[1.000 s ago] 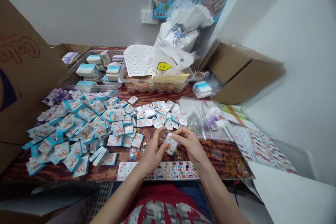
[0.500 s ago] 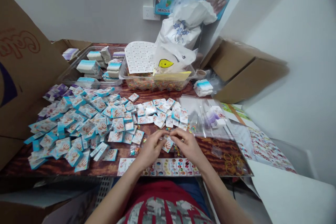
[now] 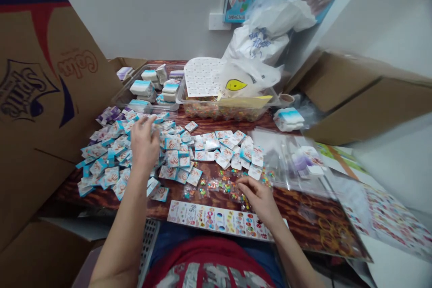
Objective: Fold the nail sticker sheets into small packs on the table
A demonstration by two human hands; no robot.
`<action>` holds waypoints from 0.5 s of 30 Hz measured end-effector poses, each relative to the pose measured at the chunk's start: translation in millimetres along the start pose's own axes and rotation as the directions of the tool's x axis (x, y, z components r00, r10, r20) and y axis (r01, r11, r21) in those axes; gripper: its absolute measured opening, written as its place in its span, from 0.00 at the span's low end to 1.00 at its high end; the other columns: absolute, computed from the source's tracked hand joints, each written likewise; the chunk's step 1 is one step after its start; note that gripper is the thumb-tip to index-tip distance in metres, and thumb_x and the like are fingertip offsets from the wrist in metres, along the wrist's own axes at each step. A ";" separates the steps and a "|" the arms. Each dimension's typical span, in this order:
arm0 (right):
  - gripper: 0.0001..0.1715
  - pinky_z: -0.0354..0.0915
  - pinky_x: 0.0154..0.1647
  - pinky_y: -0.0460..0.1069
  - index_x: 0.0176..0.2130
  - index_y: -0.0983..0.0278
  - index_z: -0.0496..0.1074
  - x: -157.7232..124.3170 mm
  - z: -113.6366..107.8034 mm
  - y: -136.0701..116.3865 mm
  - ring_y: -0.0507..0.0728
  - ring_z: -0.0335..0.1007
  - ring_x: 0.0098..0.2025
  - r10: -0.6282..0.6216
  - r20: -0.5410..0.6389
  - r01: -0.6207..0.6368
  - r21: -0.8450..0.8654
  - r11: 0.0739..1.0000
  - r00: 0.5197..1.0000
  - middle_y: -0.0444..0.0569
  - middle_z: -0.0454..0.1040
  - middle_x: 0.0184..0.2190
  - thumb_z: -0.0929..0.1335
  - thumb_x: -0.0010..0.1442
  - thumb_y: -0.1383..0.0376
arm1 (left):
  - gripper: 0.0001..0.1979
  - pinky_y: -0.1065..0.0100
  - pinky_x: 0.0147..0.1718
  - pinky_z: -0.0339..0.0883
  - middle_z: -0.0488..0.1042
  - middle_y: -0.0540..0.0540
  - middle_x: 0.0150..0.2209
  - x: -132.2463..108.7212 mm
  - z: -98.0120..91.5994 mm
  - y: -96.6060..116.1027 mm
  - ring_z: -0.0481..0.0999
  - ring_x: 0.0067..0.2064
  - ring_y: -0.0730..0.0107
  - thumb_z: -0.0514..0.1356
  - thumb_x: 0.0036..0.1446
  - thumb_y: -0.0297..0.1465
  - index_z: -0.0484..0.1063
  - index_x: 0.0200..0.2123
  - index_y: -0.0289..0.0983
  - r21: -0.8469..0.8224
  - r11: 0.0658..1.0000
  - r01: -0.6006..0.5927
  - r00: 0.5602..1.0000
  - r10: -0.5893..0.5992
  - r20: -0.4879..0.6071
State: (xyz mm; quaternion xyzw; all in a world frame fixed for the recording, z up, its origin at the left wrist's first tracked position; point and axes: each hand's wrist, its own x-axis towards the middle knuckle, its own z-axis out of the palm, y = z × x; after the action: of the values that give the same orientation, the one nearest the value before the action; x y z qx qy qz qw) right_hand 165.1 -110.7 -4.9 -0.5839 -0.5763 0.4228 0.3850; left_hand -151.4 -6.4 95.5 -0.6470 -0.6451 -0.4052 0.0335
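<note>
My left hand [image 3: 144, 141] is over the pile of small blue-and-white boxes [image 3: 113, 175], each printed with a hand picture. Its fingers are bent and spread apart at the back of the pile, with nothing clearly held. Close to the table, my right hand [image 3: 259, 195] has thumb and forefinger pinched together beside small clear packets of coloured pieces [image 3: 224, 184]. Whatever lies between those fingertips is too small to make out. A long sticker strip [image 3: 216, 219] rests along the front edge, just below the packets. More white cards or flat boxes [image 3: 232, 148] lie behind them.
Clear tubs [image 3: 226, 110] stand at the back, one under a white plastic bag [image 3: 249, 76]. A big cardboard box [image 3: 43, 76] borders the left side. At right are clear plastic bags [image 3: 286, 162], rubber bands [image 3: 337, 234] and another carton [image 3: 364, 94].
My hands were together at the middle over a small box. My left hand has moved left to the pile; my right hand has stayed near the packets. The view has shifted left.
</note>
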 end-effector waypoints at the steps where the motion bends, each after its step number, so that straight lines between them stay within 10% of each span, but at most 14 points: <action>1: 0.11 0.62 0.33 0.50 0.31 0.61 0.73 0.7 -2.5 0.1 0.58 0.69 0.31 -0.012 -0.028 0.011 -0.035 0.999 1.000 0.47 0.75 0.28 0.65 0.60 0.59 | 0.18 0.53 0.59 0.55 0.67 0.37 0.56 0.0 -0.2 -1.0 0.64 0.60 0.52 0.56 0.61 0.30 0.71 0.53 0.36 0.032 0.999 -0.004 1.000 0.005 -0.026; 8: 0.09 0.62 0.43 0.53 0.32 0.63 0.72 -4.1 -8.3 10.3 0.61 0.67 0.41 -0.119 0.018 0.109 -0.551 0.827 0.993 0.50 0.73 0.35 0.64 0.61 0.70 | 0.13 0.56 0.57 0.60 0.72 0.41 0.52 -69.1 26.3 37.9 0.69 0.56 0.58 0.55 0.64 0.33 0.72 0.49 0.38 -0.276 0.958 -0.076 0.971 0.135 0.200; 15: 0.16 0.62 0.50 0.58 0.48 0.67 0.71 -11.2 11.7 17.4 0.66 0.61 0.50 -0.194 0.027 0.147 -0.752 0.642 0.981 0.58 0.69 0.46 0.69 0.61 0.64 | 0.09 0.61 0.46 0.67 0.75 0.44 0.42 -138.9 57.1 63.7 0.73 0.46 0.63 0.53 0.65 0.29 0.71 0.44 0.39 -0.457 0.887 0.066 0.785 0.237 0.572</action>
State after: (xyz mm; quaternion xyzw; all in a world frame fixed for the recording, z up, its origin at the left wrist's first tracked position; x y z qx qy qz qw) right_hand 160.4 -123.0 -24.7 -0.6452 -0.7405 0.0924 0.1639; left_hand -46.7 -96.7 9.0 -0.7616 -0.4769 -0.3100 -0.3104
